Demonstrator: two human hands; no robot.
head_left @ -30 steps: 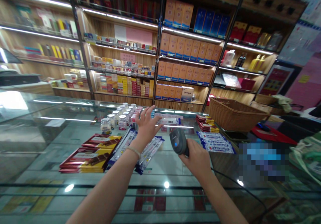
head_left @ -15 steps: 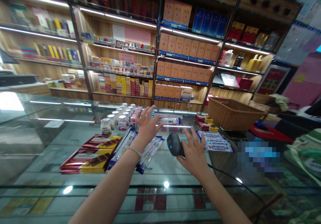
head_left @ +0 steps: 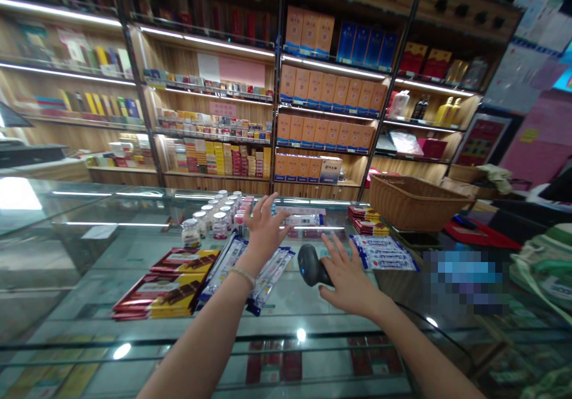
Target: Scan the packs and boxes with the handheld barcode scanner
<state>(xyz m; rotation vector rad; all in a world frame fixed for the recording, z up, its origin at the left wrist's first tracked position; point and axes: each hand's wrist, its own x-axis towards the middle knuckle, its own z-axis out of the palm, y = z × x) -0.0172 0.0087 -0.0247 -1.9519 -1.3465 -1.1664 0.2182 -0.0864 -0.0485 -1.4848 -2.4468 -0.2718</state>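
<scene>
My left hand [head_left: 263, 229] reaches over the glass counter with its fingers spread and holds nothing. Just beyond its thumb is a white and blue stick packet [head_left: 304, 220]; whether they touch, I cannot tell. Beneath that forearm lie long blue and white packets [head_left: 273, 274], partly hidden. My right hand [head_left: 353, 274] has its thumb and index finger around the handle of a black barcode scanner [head_left: 308, 265], the other fingers stretched out. The scanner's head points left and shows a small blue light. Stacked chocolate bars [head_left: 170, 292] in red and yellow wrappers lie left of the packets.
Small white-lidded jars [head_left: 220, 225] stand in rows behind the chocolate. To the right are more blue and white packets [head_left: 384, 252], small red and yellow packs [head_left: 367, 220] and a wicker basket [head_left: 415, 205]. The scanner's cable trails right. Stocked shelves line the wall.
The view has tilted slightly, so the counter goods appear a little lower. My right hand has shifted slightly right around the scanner. My left hand stays spread near the stick packet.
</scene>
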